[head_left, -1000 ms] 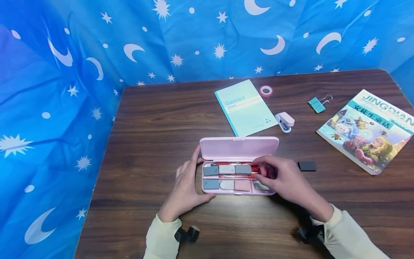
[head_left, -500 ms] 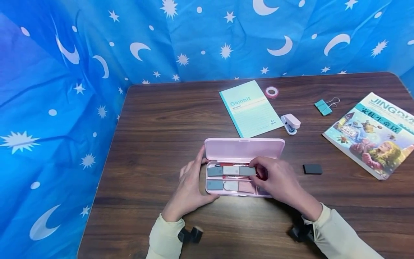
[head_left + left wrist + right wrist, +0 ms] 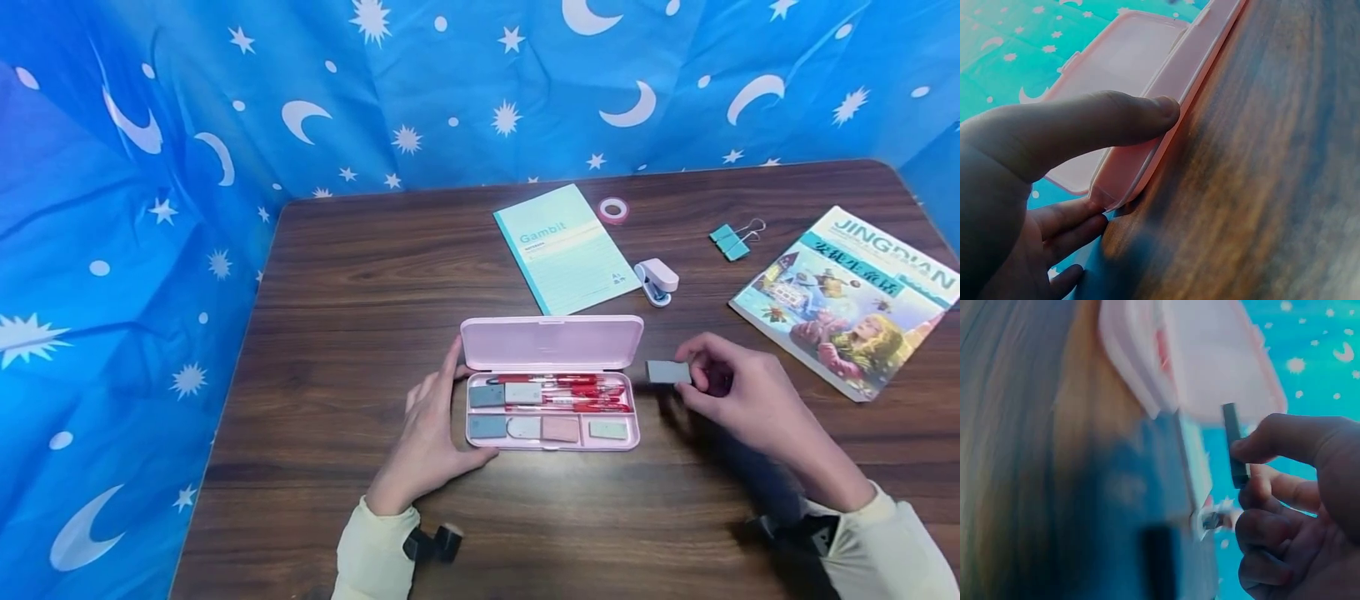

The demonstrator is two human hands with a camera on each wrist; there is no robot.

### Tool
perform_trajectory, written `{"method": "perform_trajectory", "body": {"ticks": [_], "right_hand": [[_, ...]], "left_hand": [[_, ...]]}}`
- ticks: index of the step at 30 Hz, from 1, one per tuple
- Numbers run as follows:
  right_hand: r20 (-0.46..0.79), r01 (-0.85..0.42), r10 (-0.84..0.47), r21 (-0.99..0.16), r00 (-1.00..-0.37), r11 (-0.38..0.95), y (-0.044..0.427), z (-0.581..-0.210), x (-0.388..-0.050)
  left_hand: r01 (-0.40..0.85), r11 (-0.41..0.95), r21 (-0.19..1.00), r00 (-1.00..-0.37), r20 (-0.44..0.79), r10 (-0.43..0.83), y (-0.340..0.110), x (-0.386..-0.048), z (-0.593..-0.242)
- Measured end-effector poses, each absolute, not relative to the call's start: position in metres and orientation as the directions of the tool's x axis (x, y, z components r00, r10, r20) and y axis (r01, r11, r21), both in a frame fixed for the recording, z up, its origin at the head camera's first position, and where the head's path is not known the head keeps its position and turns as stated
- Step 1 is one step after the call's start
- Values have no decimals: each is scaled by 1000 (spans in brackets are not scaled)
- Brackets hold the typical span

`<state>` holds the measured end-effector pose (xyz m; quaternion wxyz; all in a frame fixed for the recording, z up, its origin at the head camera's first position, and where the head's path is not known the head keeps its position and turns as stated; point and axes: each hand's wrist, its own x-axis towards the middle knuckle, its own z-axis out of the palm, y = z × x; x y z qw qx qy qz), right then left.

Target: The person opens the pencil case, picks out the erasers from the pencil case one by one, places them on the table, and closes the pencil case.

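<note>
A pink pencil case lies with its lid raised. Around its left end my left hand holds it, the thumb along the front edge and the fingers by the corner. To the right of the case, my right hand pinches a grey eraser between thumb and fingers, held above the table; the right wrist view shows this eraser edge-on. Inside the case, red pens fill the back compartment, with a grey eraser and a white eraser on them. Several more erasers lie in the front compartments.
Behind the case lie a mint notebook, a tape roll and a small stapler. A teal binder clip and a picture book are to the right. A blue star-patterned curtain hangs behind the table.
The right hand has lifted the grey eraser off the pens and carried it right, out of the case. It now covers the spot where a black block lay. My left hand stays on the case.
</note>
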<state>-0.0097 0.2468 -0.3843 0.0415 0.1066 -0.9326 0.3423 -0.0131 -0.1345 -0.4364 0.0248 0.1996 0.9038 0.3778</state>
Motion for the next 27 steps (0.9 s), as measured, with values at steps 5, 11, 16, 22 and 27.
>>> {"method": "perform_trajectory", "body": {"ticks": [5, 11, 16, 22, 27], "right_hand": [[60, -196, -195, -548, -979, 813, 256, -398, -16], [25, -178, -191, -505, -981, 845, 251, -404, -19], [-22, -150, -182, -479, -983, 865, 248, -404, -20], [39, -166, -167, -465, -985, 869, 240, -390, -18], [193, -290, -220, -543, -956, 788, 206, -381, -13]], "left_hand": [[352, 640, 683, -917, 115, 381, -136, -14, -438], [364, 636, 680, -913, 128, 387, -135, -14, -439], [354, 635, 686, -917, 122, 380, -135, -13, -438], [338, 635, 695, -919, 99, 381, -136, -13, -437], [335, 637, 695, -919, 91, 384, -136, -13, -438]]}}
